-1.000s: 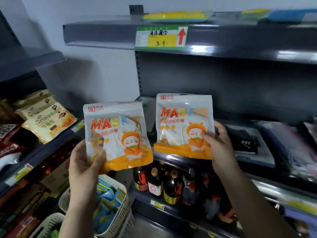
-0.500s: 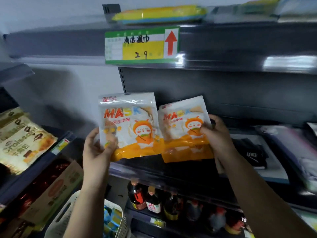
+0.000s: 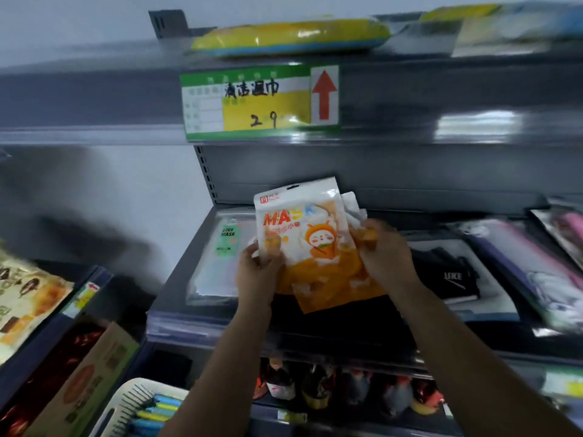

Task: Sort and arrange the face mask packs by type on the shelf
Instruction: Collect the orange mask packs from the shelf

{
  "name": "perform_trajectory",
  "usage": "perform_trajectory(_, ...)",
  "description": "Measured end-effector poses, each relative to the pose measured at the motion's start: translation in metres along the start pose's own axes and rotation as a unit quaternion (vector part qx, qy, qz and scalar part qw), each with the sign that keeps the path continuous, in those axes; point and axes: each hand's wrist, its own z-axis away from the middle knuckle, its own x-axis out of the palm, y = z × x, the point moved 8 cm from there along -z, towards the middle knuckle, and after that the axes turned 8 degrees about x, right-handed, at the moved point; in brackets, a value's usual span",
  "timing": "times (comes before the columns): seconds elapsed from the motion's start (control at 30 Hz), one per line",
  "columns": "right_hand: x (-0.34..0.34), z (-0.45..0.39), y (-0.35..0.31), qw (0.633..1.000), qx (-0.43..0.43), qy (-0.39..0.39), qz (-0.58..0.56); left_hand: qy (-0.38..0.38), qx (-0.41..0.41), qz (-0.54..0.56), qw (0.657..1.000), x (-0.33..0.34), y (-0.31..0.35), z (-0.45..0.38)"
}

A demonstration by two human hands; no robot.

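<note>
2 mask packs stacked, upright, tops tilted left; left hand, right hand pinch sides.

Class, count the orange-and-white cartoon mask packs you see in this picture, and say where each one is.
2. The front orange-and-white cartoon mask pack is gripped by both hands above the dark shelf; the second pack is stacked behind it, only its top right edge showing. More may be hidden.
</note>
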Motion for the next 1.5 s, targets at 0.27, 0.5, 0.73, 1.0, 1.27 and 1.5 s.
perform_trajectory(0.27,-0.010,0.004,0.031,0.981,0.112,0.076,-0.139,-0.027,0.028,-0.036,0.999,0.024,0.023,-0.003)
perform_trajectory(0.5,-0.015,-0.003,0.034,0.965,0.138,0.080,-0.209,-0.113,0.029,-0.065,0.991,0.054,0.036,-0.023)
perform_trajectory(0.73,-0.035,0.008,0.027,0.976,0.093,0.079,-0.183,-0.136,0.090,-0.127,0.979,0.054,0.039,-0.029)
perform_trajectory(1.0,-0.052,0.031,-0.009,0.990,-0.071,0.117,0.022,-0.126,0.282,-0.338,0.889,0.040,0.078,-0.005)
perform_trajectory(1.27,-0.051,0.061,-0.017,0.952,-0.083,0.097,0.277,-0.210,0.402,-0.519,0.725,0.066,0.093,0.040)
perform_trajectory(1.5,-0.049,0.077,-0.012,0.916,-0.072,0.054,0.390,-0.262,0.457,-0.585,0.616,0.091,0.092,0.066)
